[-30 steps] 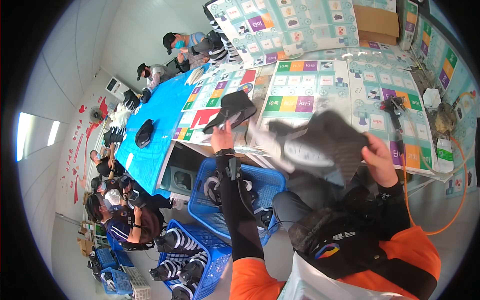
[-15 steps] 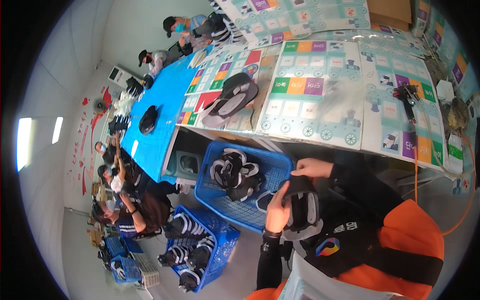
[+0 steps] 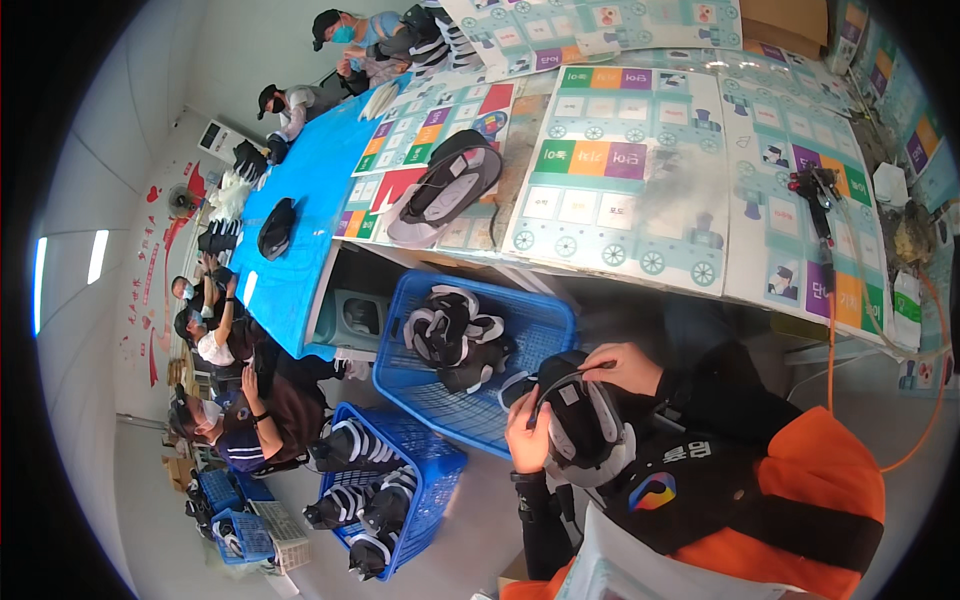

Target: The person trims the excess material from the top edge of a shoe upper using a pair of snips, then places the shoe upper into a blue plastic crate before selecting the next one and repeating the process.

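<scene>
Head view: upturned black cap [image 3: 582, 418] at the near right, pinched along its edge by the left grip [image 3: 528, 434] and, on the farther side, by the right grip [image 3: 626, 369]. It will probably handle light and soft, with some stiffness in the curved, pale brim [image 3: 600, 466], so its rim seems the surest place to hold. To the left stands a blue plastic lattice basket [image 3: 428, 411] of black-and-white caps [image 3: 452, 332]; beyond, a second cap [image 3: 450, 200] lies hollow side up on the glossy, printed desk [image 3: 680, 190].
</scene>
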Tool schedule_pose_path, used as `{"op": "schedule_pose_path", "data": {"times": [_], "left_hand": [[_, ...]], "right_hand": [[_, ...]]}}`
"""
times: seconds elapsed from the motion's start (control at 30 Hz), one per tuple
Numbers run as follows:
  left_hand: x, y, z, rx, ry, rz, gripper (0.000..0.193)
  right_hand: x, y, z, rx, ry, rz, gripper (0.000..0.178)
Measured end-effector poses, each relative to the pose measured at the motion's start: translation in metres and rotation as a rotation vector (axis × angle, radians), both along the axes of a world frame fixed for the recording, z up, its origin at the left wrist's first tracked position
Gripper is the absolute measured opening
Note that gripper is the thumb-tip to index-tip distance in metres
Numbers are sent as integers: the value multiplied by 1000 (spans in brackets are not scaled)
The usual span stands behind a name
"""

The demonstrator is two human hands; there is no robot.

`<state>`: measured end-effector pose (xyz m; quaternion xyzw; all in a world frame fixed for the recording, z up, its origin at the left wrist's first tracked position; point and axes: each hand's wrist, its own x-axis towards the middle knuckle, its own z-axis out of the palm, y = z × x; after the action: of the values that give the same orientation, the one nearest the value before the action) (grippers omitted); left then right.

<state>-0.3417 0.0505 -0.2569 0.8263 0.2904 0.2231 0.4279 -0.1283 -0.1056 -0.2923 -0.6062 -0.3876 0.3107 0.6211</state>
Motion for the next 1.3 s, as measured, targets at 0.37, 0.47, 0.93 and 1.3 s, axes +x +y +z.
{"op": "schedule_pose_path", "data": {"times": [0.37,0.47,0.93,1.3], "left_hand": [[12,10,-12,-339,-52,55,29],[9,11,-15,-419,-52,74,28],[8,13,-31,-339,16,190,21],[14,26,9,-1235,-200,7,21]], "right_hand": [[0,9,-9,-144,74,-202,19],[-1,11,-10,-153,78,-196,19],[-14,24,-25,-176,307,-31,17],[10,20,61,168,-380,129,45]]}}
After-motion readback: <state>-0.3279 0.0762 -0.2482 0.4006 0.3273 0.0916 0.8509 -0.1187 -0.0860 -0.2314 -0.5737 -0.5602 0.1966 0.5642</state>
